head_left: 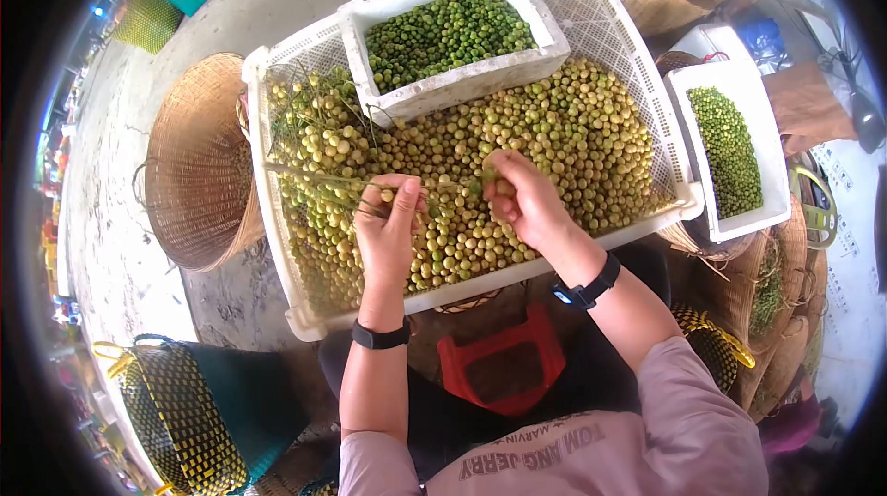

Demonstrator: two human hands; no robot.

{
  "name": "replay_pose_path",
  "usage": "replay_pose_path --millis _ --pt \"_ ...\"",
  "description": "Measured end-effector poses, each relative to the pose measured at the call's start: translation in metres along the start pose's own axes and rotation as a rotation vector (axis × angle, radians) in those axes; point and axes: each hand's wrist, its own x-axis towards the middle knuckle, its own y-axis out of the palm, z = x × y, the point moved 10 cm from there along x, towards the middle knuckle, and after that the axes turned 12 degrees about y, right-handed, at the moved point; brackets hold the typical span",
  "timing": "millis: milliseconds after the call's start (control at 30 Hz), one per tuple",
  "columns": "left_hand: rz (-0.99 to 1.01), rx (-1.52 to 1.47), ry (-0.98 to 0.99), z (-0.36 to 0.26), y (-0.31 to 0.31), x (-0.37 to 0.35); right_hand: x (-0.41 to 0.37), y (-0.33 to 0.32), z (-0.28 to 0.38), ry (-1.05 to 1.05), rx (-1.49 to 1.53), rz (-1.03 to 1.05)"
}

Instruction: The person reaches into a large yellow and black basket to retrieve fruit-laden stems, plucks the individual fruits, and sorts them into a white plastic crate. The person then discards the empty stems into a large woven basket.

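Note:
My left hand (388, 228) is closed around thin green-brown stems (319, 175) that reach out to the left over the tray. My right hand (527, 200) is close by on the right, its fingers curled in near the stems' other end; what they hold, if anything, is hard to make out. Below both hands, small round yellow-green fruits (582, 136) fill a large white plastic tray (637, 34). Fruits still on their twigs (319, 117) lie in its left corner. A white foam box (462, 94) of greener fruits (448, 34) rests on the tray's far side.
Left of the tray stands a woven basket (199, 163). To the right is another foam box (785, 177) of small green fruits (725, 150). A red stool (545, 344) is under the tray's near edge. A yellow-black woven basket (176, 413) sits at lower left.

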Motion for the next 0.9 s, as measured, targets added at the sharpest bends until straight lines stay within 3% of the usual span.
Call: replay_pose_path --millis 100,133,200,233,300,367,433,467,500,567,700,767,900 --pt "-0.088 -0.154 -0.018 0.000 -0.012 0.003 0.005 -0.026 0.017 -0.095 -0.092 -0.122" --pt "-0.033 -0.244 -0.011 -0.001 -0.009 0.005 0.007 -0.027 0.019 -0.097 -0.089 -0.123" --pt "-0.048 -0.302 -0.059 0.003 -0.010 0.004 -0.005 -0.008 0.050 -0.472 -0.521 -0.142" --pt "-0.066 -0.361 -0.109 0.008 -0.011 0.002 -0.003 -0.009 0.051 -0.469 -0.517 -0.141" --pt "-0.048 -0.373 -0.120 0.007 -0.008 -0.001 -0.031 0.015 0.071 -0.924 -1.279 -0.494" --pt "-0.008 -0.412 -0.133 0.006 -0.001 -0.003 -0.035 0.020 0.069 -0.930 -1.254 -0.487" --pt "0.078 -0.515 -0.136 0.008 0.007 -0.002 -0.003 0.024 0.029 -0.418 -0.746 0.085" --pt "0.164 -0.618 -0.139 0.005 0.016 -0.004 -0.001 0.027 0.003 -0.125 -0.518 0.175" --pt "0.166 -0.617 -0.142 0.005 0.018 -0.005 -0.001 0.036 -0.016 0.029 -0.363 0.266" --pt "0.203 -0.641 -0.188 0.005 0.027 -0.009 -0.006 0.052 -0.034 0.158 -0.174 0.388" --pt "0.179 -0.653 -0.193 0.007 0.023 -0.008 -0.008 0.055 -0.033 0.184 -0.050 0.472" --pt "0.184 -0.598 -0.204 0.007 0.022 -0.009 -0.015 0.065 -0.019 0.064 -0.065 0.545" --pt "0.164 -0.525 -0.167 0.009 0.016 -0.006 -0.007 0.053 -0.016 0.023 -0.138 0.468"
